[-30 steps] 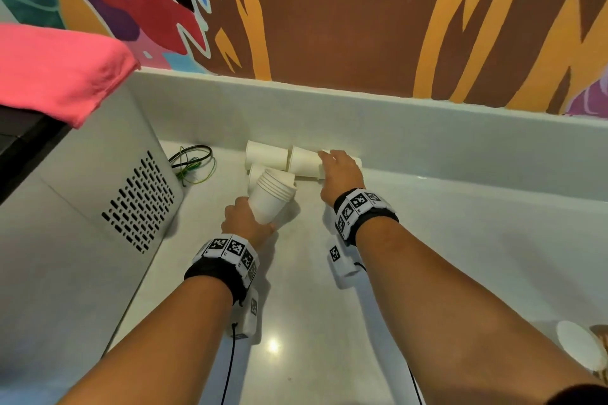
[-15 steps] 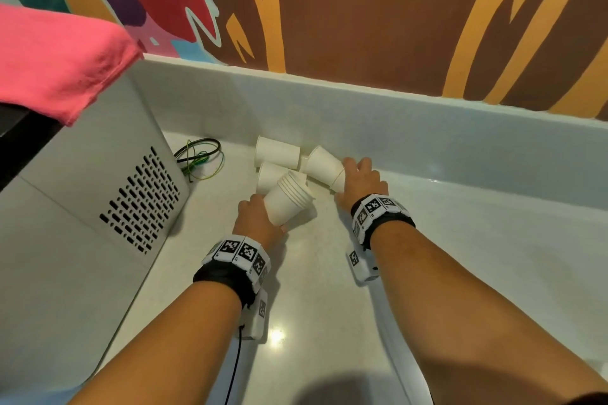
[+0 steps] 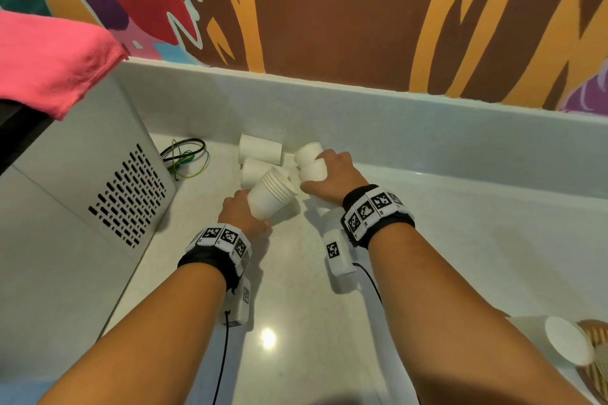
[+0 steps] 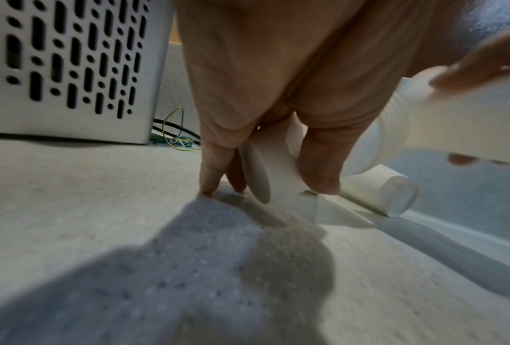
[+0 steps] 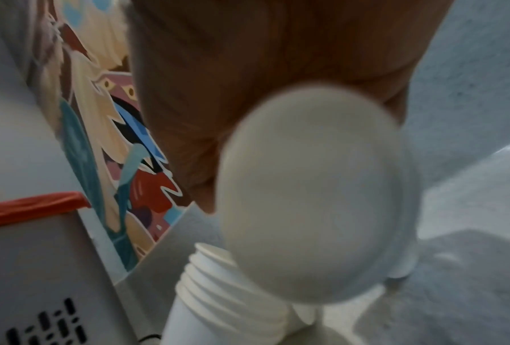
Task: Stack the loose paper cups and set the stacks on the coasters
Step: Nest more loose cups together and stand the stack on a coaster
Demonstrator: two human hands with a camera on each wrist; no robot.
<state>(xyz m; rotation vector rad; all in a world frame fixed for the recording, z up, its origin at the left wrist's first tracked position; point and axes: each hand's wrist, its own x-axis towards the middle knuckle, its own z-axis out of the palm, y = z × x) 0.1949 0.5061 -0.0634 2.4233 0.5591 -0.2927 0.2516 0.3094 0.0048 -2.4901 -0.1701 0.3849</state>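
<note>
Far left: vented appliance (image 3: 108, 194) with a pink cloth (image 3: 49, 66) on top, coiled wires (image 3: 186, 154) at its foot. Not involved.

Left hand (image 3: 241, 212): I am gripping the cup stack (image 3: 271, 192) near its base, fingers curled round it, mouth tilted up and to the right. In the left wrist view my fingertips (image 4: 318, 177) are wrapping the narrow end, low over the counter (image 3: 296, 289).

Behind the stack: two loose cups (image 3: 260, 148) are lying on their sides against the back ledge, still to be collected.

Right hand (image 3: 332, 176): I am clasping two more cups (image 3: 311, 161), one above the other, fingers closed round them, just beside the stack's mouth.

Procedure note: I am aiming to keep the stack steady and angled, lead one cup base-first into the open rim, and push only lightly; I judge that squeezing will dent the paper wall and jam the nesting. One cup at a time.

Far right: another cup (image 3: 566, 344) is lying by what may be a coaster (image 3: 597, 332), cut off at the frame edge.
</note>
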